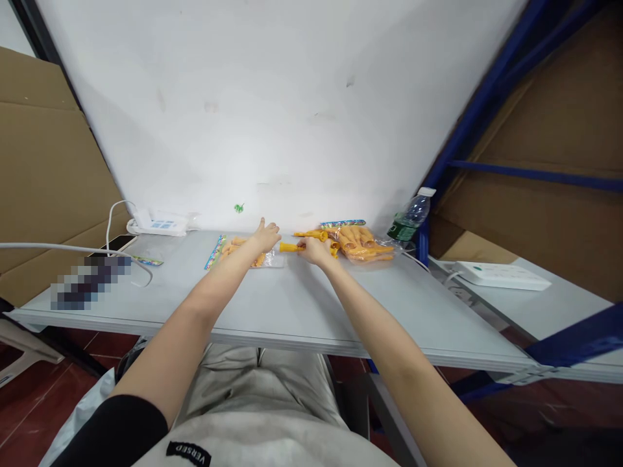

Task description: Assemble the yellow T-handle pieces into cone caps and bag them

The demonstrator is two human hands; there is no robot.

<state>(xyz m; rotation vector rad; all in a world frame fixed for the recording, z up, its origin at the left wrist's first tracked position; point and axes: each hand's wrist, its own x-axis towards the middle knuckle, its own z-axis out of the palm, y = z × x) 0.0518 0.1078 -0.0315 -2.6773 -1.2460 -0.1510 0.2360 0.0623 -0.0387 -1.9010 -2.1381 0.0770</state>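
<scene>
My right hand (pixel 315 251) is closed on an orange horn-shaped plastic piece (pixel 290 247), whose end points left toward my other hand. Just left of it, my left hand (pixel 267 236) is open with its fingers apart, over the right part of a clear bag of orange pieces (pixel 236 245) with a colourful header strip. My left forearm hides some of that bag. Behind my right hand lie loose orange horn-shaped pieces (pixel 311 235). Right beside them is a fuller clear bag of similar orange pieces (pixel 366 245), also with a colourful strip.
A plastic bottle (pixel 411 215) with a green label leans at the back right. At the left are a white power strip (pixel 158 224), a phone (pixel 121 243) and a white cable (pixel 73 246). Another power strip (pixel 501 275) sits on the right-hand surface, by the blue frame (pixel 422 240).
</scene>
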